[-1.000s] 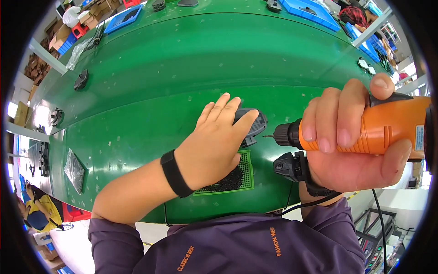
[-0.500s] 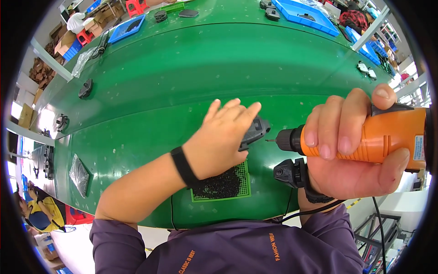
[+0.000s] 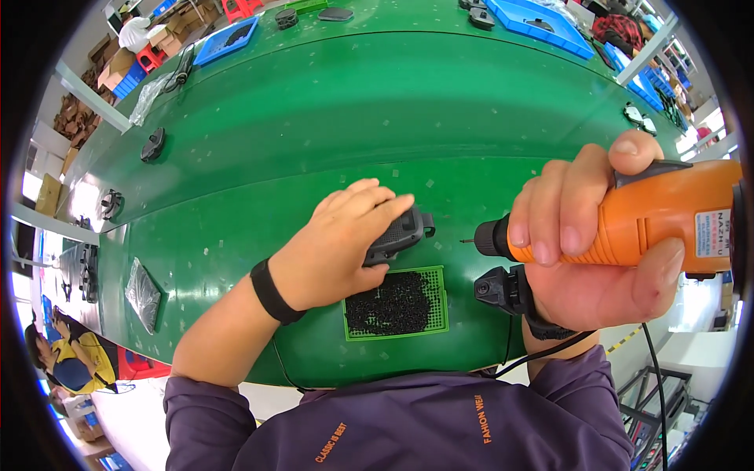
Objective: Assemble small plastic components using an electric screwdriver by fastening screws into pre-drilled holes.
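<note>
My right hand (image 3: 585, 243) is wrapped round an orange electric screwdriver (image 3: 667, 212), its thin bit pointing left over the table. My left hand (image 3: 342, 239) lies over a dark grey plastic housing (image 3: 402, 234), gripping it, thumb on the near side and fingers across the top. The hand hides much of the housing; a loop or clip sticks out at its right end. The screwdriver bit is apart from the housing, to its right. Just nearer to me sits a shallow green mesh tray (image 3: 441, 302) holding a heap of small black screws (image 3: 393, 304).
A clear plastic bag (image 3: 142, 296) lies at the left. More dark housings (image 3: 154, 144) stand at the left and far edges. Blue trays (image 3: 225, 42) rest at the back. A black cable (image 3: 542, 361) runs below my right wrist. Other people sit around the room.
My left hand has moved left with the housing, away from the screwdriver bit, and more of the screw tray shows. The screwdriver stays raised in my right hand, with little movement.
</note>
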`<state>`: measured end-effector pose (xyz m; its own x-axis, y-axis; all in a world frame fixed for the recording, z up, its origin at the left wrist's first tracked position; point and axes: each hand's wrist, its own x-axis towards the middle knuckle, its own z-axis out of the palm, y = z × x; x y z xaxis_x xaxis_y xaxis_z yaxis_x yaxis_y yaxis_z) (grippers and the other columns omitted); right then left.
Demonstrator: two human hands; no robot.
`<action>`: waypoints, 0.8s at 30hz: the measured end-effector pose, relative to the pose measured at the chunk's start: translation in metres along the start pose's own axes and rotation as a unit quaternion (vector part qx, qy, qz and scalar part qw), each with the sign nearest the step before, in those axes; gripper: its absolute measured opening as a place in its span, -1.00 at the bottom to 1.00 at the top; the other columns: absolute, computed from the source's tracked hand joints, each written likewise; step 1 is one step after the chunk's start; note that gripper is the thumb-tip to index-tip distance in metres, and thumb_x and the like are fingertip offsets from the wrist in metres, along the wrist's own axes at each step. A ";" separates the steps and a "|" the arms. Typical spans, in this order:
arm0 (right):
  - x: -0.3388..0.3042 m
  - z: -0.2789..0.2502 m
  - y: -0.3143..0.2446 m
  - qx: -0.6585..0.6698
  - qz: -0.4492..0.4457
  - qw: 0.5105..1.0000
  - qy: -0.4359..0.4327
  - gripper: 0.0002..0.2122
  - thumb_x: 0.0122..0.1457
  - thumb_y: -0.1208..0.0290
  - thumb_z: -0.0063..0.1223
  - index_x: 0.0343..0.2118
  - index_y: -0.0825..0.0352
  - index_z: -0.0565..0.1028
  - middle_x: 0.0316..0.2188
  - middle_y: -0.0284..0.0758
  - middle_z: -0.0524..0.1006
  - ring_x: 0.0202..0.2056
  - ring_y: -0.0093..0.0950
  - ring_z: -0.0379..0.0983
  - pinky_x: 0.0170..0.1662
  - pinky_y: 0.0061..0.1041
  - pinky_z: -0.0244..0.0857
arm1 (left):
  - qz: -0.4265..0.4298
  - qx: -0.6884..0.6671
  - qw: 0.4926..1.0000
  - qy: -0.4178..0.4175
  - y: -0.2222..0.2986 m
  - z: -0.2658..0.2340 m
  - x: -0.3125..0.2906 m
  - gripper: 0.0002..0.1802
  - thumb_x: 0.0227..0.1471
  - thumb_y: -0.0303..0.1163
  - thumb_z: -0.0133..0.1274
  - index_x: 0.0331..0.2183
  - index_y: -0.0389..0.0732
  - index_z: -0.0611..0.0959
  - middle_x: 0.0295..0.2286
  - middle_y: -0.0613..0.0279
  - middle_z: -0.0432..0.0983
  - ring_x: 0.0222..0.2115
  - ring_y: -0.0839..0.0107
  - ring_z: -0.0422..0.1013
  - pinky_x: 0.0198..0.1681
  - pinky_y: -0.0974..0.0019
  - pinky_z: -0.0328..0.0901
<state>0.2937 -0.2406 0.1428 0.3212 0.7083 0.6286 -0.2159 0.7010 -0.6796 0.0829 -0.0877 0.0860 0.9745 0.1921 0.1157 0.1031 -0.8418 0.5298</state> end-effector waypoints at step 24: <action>-0.002 0.014 0.038 -0.042 0.082 0.995 0.032 -0.38 0.23 -0.18 0.05 0.06 0.32 0.27 -0.53 -0.39 0.39 -0.59 -0.53 0.33 -0.46 -0.45 0.35 | -0.013 0.068 0.995 0.071 -0.007 0.030 -0.009 -0.10 -0.29 -0.40 0.42 0.17 -0.13 0.48 0.07 0.02 0.35 0.13 -0.03 0.29 0.19 -0.04 0.22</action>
<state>0.2719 -0.2139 0.1209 0.3476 0.8036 0.4831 -0.1924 0.5654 -0.8020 0.0791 -0.0991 0.0562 0.9340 0.2755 0.2274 0.1624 -0.8945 0.4165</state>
